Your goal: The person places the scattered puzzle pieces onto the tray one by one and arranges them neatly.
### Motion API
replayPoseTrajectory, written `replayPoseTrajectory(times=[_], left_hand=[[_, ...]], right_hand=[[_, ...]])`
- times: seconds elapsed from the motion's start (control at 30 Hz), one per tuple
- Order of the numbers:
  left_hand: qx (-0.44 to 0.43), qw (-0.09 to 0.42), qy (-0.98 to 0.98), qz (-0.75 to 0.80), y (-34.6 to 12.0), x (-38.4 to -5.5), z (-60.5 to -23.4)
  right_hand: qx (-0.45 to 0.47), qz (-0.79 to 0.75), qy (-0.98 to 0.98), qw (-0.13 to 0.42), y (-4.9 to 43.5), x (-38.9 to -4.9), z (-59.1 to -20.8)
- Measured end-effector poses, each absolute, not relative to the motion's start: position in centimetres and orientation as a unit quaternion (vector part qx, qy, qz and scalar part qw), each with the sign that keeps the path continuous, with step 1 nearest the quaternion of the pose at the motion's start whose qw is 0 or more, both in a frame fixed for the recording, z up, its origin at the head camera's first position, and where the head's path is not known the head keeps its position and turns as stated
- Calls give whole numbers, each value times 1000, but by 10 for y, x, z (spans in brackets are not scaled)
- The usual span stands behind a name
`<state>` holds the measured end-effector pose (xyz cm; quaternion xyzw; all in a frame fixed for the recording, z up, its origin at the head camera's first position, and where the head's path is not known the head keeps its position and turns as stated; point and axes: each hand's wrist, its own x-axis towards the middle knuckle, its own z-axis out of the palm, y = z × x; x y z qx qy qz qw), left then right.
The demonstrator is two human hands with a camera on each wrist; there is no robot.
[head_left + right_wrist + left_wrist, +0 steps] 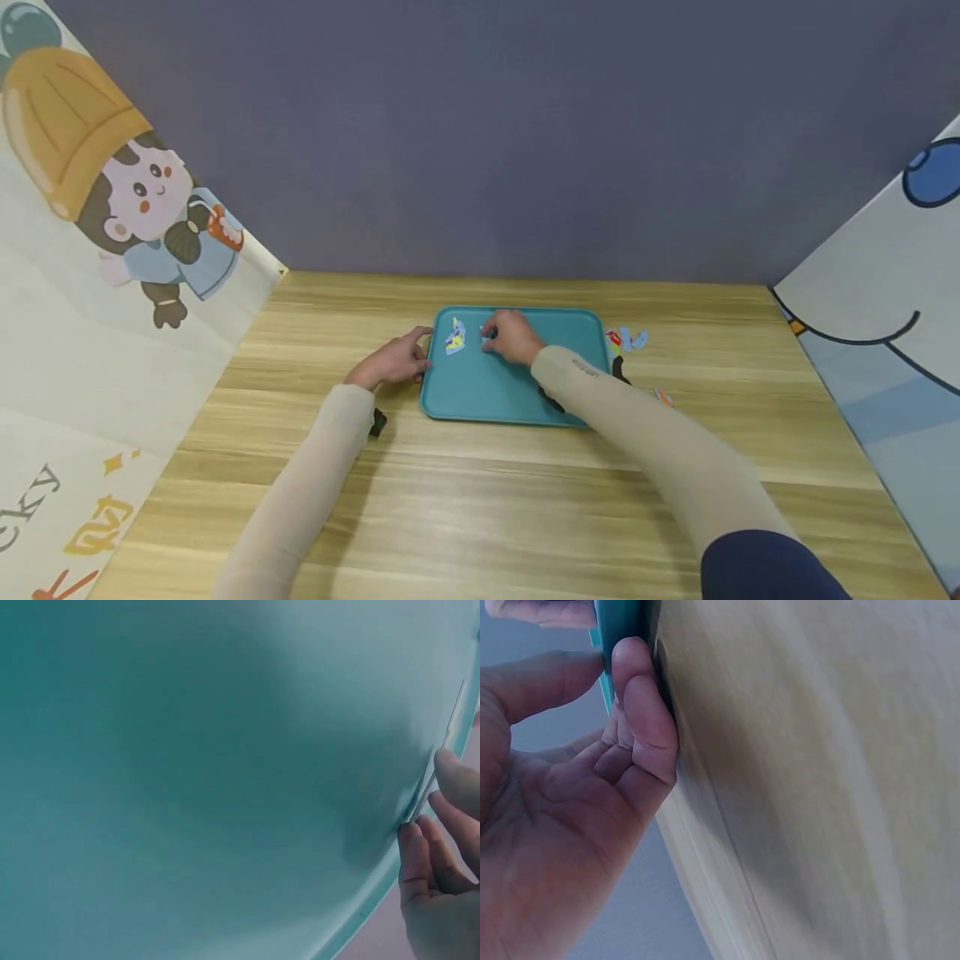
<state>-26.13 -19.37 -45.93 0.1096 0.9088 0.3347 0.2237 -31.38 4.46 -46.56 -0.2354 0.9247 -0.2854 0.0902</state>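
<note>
A teal tray (487,400) lies on the wooden table. My left hand (393,360) is at its left edge, thumb and curled fingers gripping the rim (619,622) in the left wrist view. Over the upper middle of the tray, my right hand (513,336) pinches a small flat piece (487,333) between thumb and fingers. In the right wrist view the flat piece (454,724) shows thin and edge-on, close over the tray surface. Left of this hand, flat printed pieces (455,337) in pale blue and yellow lie grouped on the tray.
Right of the tray, several flat printed pieces lie on the table: a red and green one (613,337), pale blue ones (636,339) and an orange one (663,397) by the right sleeve. A dark wall (525,150) stands behind the table (487,517), with cartoon-printed panels at both sides.
</note>
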Motion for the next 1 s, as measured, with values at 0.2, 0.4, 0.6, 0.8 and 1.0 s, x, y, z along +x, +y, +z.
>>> replayPoseTrajectory(times=[0.2,0.4,0.6,0.8,1.0], left_hand=[[110,222,910,333,-193,-263,-459],[106,229,904,344,-190,-263,-458],[101,226,907,341,-189,-263,-457],[98,227,907,342,-192,-260,-457],[102,221,911,333,-192,-260,-459]], right_hand=[[-226,-287,927,81,37,-314,-466],[-226,-283,929,81,33,-315,-469],[-231,-278,928,85,33,-314,-467],[-241,-300,919,81,41,-314,-458],[-220,-322,917,89,60,-317,-448]])
